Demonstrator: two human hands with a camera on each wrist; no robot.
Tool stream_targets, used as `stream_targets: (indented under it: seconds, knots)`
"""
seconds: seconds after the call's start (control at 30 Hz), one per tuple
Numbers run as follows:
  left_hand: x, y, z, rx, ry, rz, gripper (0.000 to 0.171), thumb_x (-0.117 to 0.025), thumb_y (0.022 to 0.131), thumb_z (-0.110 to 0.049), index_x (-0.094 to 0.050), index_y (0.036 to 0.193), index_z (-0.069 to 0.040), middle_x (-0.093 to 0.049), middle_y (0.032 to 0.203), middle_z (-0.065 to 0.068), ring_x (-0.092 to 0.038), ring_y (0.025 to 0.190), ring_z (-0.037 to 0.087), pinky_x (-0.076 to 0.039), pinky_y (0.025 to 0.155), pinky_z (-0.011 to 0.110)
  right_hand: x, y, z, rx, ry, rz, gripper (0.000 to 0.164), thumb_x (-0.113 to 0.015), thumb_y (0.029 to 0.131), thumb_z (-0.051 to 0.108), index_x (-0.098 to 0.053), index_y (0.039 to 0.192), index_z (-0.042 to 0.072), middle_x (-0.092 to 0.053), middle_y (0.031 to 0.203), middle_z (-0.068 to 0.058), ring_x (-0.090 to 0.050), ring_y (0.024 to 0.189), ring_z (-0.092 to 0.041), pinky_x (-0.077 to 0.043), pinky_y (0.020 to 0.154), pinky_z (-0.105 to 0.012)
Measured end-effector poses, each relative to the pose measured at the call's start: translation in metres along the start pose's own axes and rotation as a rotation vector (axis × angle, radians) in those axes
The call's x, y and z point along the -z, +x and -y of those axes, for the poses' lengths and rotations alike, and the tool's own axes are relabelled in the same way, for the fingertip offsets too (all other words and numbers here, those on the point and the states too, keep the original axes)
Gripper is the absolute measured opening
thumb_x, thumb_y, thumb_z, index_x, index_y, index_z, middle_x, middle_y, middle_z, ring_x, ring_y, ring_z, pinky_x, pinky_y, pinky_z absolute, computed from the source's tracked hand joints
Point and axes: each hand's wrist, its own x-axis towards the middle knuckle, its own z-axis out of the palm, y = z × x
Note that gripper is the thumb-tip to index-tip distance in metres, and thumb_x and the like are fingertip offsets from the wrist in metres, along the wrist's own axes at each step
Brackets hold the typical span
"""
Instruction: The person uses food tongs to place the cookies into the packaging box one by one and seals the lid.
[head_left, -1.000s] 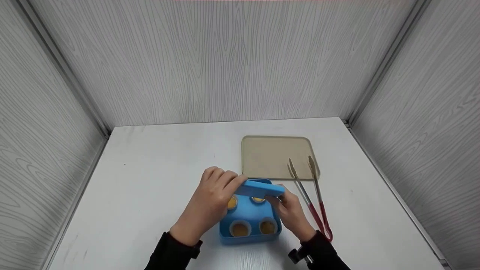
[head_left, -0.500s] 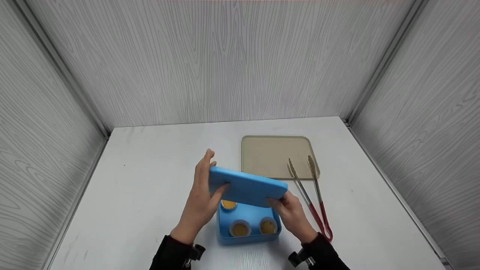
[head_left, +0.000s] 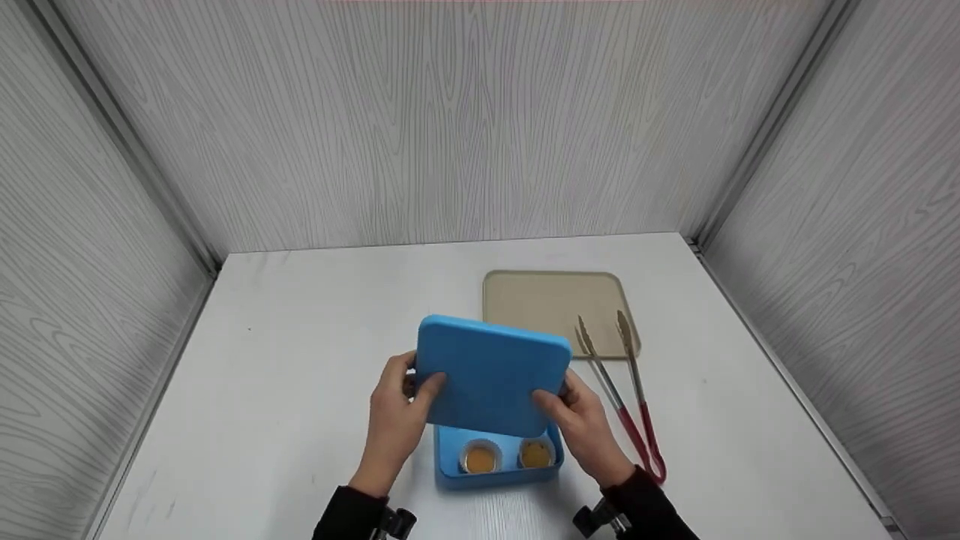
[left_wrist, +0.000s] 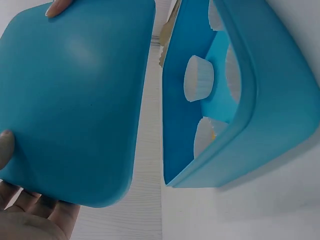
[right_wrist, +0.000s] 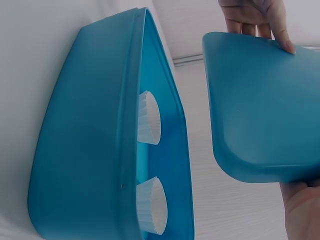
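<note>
A flat blue lid (head_left: 491,379) is held tilted above a blue box (head_left: 499,481). On the lid's left side, my left hand (head_left: 394,424) grips the edge, thumb on the near face and fingers behind. The right side is pinched the same way by my right hand (head_left: 589,431). Small cakes in white paper cups stand inside the box; two, a left cake (head_left: 480,459) and a right cake (head_left: 536,454), show below the lid. More paper cups (left_wrist: 198,78) appear in the left wrist view. The lid hides the box's far part in the head view.
Behind the box lies a beige tray (head_left: 529,300). Metal tongs with red handles (head_left: 652,446) lie to the right, tips over the tray. Grey wood-grain walls (head_left: 480,120) enclose the white table (head_left: 315,322).
The lid has risen and tilted up, its broad face now turned toward me. My left hand shifted from the lid's top to its left edge. The right hand kept its grip.
</note>
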Motion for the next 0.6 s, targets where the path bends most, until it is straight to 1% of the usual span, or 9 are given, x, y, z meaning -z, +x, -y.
stream_targets:
  seconds: [0.13,0.2,0.33,0.43,0.6]
  knots:
    - [0.000,0.000,0.000,-0.032,0.076,-0.035,0.041,-0.069,0.099,-0.028,-0.060,0.132,-0.004,-0.060,0.112,0.006,-0.067,0.095,0.020,-0.062,0.086,0.045,-0.001,0.004,0.000,-0.070,0.023,-0.028,0.063,-0.063,0.103,0.030,-0.038,0.156,0.008,-0.053,0.150,-0.015,-0.053,0.137,-0.031,-0.043,0.112,-0.059]
    - [-0.001,0.000,0.001,-0.045,0.117,-0.051,0.043,-0.070,0.099,-0.028,-0.062,0.132,-0.002,-0.060,0.108,0.005,-0.065,0.091,0.018,-0.063,0.083,0.041,-0.002,0.006,0.000,-0.085,0.039,-0.033,0.067,-0.064,0.103,0.029,-0.034,0.158,0.007,-0.052,0.151,-0.018,-0.053,0.137,-0.033,-0.043,0.112,-0.059]
    - [-0.006,-0.001,0.004,-0.057,0.197,-0.068,0.050,-0.070,0.099,-0.028,-0.060,0.137,0.003,-0.059,0.104,0.007,-0.061,0.083,0.014,-0.060,0.074,0.033,-0.003,0.010,-0.003,-0.108,0.029,-0.057,0.073,-0.063,0.103,0.030,-0.026,0.162,0.010,-0.055,0.147,-0.023,-0.056,0.133,-0.036,-0.045,0.109,-0.062]
    - [-0.009,-0.001,0.005,-0.043,0.238,-0.059,0.056,-0.069,0.099,-0.028,-0.056,0.142,0.006,-0.057,0.101,0.008,-0.056,0.079,0.013,-0.055,0.068,0.028,-0.003,0.012,-0.007,-0.125,-0.040,-0.092,0.073,-0.062,0.103,0.033,-0.026,0.163,0.012,-0.060,0.139,-0.025,-0.061,0.127,-0.036,-0.049,0.104,-0.062]
    - [-0.015,0.000,0.008,0.003,0.300,-0.027,0.058,-0.068,0.100,-0.031,-0.056,0.143,0.005,-0.050,0.093,0.006,-0.051,0.074,0.011,-0.048,0.061,0.024,-0.003,0.014,-0.012,-0.105,-0.224,-0.148,0.069,-0.059,0.105,0.037,-0.031,0.161,0.009,-0.069,0.125,-0.026,-0.069,0.112,-0.033,-0.058,0.092,-0.056]
